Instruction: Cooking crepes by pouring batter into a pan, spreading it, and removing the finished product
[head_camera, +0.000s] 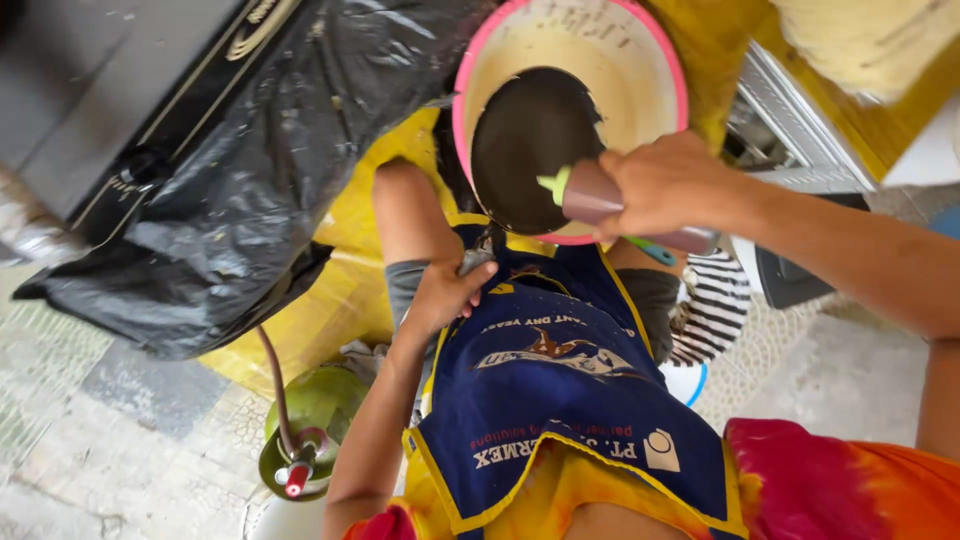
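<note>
Holding a brownish squeeze bottle (620, 205) with a light green nozzle in the right hand (665, 185), fingers wrapped closed around its body. Bottle tilted almost flat, nozzle pointing left, just over the near edge of a dark round pan (525, 140). Pan resting inside or in front of a pink-rimmed cream bucket (640, 60); cannot tell which exactly. Bucket wall smeared with pale batter marks.

Gripping a grey handle (476, 262) with the left hand (445, 292), fingers curled shut around it, just below the pan. Handle mostly hidden by the fingers, so not clear whether joined to the pan.

Seen below the hands: a dark blue apron (560, 400) with yellow border and printed drawing, worn over an orange and pink shirt (840, 480). Bent knees visible on both sides of the apron.

Lying to the left: a large black plastic bag (250, 170), draped over a yellow surface (320, 300). Standing near the bottom left: a green gas cylinder (315, 420) with a brown hose (275, 385) rising from its red valve. Showing at the right of the apron: a black and white striped cloth (712, 305). Under everything, a grey cracked floor (90, 440).
</note>
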